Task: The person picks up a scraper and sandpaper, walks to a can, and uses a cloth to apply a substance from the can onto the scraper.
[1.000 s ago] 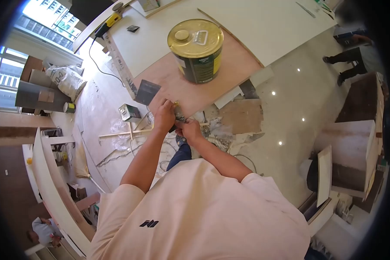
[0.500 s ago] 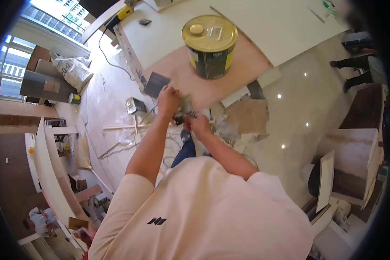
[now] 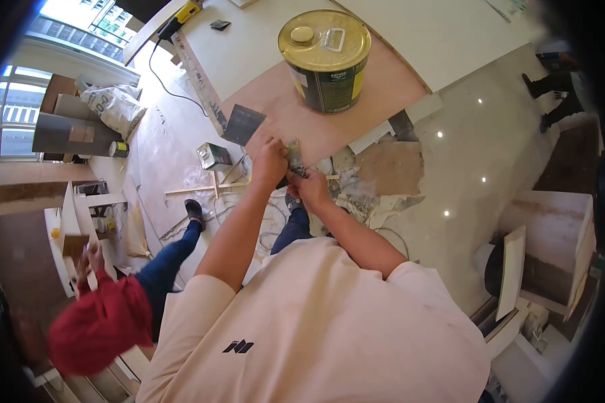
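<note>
My left hand [image 3: 270,163] is closed in a pinch, held just off the near edge of the wooden work table. My right hand [image 3: 311,189] is close beside it, its fingers also pressed together. Between them is a smeared, greenish-grey flat piece [image 3: 294,155], with something dark at the right fingertips; what each hand grips is too small to make out. Beyond my left hand, a dark rectangular sheet [image 3: 244,125] lies at the table's corner. A large metal can with a gold lid [image 3: 325,62] stands upright on the bare wooden part [image 3: 390,84].
A yellow-and-black power tool [image 3: 180,19] with a cord lies on the table's far left. A smaller tin [image 3: 214,156] stands on the floor, near wooden strips. At left, a person in red [image 3: 107,316] holds a brown block [image 3: 75,245]. Open wooden cabinets [image 3: 551,228] stand right.
The person in red has stepped into view at the left. My hands have come closer together. The view has shifted slightly, so the can sits higher.
</note>
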The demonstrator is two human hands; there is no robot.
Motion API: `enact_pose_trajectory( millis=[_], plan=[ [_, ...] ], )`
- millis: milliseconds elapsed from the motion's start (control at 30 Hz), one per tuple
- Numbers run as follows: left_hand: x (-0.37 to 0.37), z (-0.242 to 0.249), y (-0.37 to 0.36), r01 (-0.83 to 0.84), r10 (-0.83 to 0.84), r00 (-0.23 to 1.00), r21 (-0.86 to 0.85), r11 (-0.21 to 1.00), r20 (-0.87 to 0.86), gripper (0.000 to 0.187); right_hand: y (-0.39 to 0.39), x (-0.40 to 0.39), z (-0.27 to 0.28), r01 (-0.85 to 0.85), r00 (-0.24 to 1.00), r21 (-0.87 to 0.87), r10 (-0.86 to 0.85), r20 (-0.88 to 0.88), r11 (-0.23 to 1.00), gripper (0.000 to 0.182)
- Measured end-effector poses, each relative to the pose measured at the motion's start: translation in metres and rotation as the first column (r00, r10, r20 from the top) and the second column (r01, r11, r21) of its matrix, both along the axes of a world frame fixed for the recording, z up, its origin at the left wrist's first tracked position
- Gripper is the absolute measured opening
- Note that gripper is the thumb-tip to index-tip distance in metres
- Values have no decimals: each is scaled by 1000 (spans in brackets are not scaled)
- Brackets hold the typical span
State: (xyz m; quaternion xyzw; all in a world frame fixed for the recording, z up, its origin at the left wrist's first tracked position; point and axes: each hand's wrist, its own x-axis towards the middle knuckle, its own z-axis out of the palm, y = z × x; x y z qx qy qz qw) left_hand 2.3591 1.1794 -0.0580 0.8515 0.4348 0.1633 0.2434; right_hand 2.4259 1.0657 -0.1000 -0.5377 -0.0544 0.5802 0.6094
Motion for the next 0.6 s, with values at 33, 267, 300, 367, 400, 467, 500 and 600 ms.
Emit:
enact_pose_trajectory(
  millis=[33,267,300,367,400,467,500,600],
  plan=[
    [-2,-1,2,-29,28,999,6,1000,26,6,-2,-3,-4,-13,1000,-1,13,9,1000,22],
    [-29,18,-19,86,-80,996,-190,978,40,9,-4,6,-1,-52,997,6,51,55,999,22],
    [-30,14,-19,125,-123,992,-181,975,22,9,-1,9,1,-44,998,9,43,52,999,22],
    [-18,7,-12,72,-78,996,-153,986,-32,7,1,11,-1,-81,995,20,80,64,996,21],
    [-9,5,-7,51,-59,997,-154,987,-50,7,-2,10,-3,-104,993,16,103,66,994,21],
    [-1,2,-7,24,-32,998,-146,989,-50,6,-2,6,-8,-45,999,-3,45,20,999,21],
    [0,3,-9,21,-25,999,-132,991,-33,6,1,4,-8,-18,1000,-2,18,-2,1000,22],
    [9,-3,8,-12,12,999,17,1000,47,6,0,3,-10,-27,999,36,26,39,999,21]
  ],
)
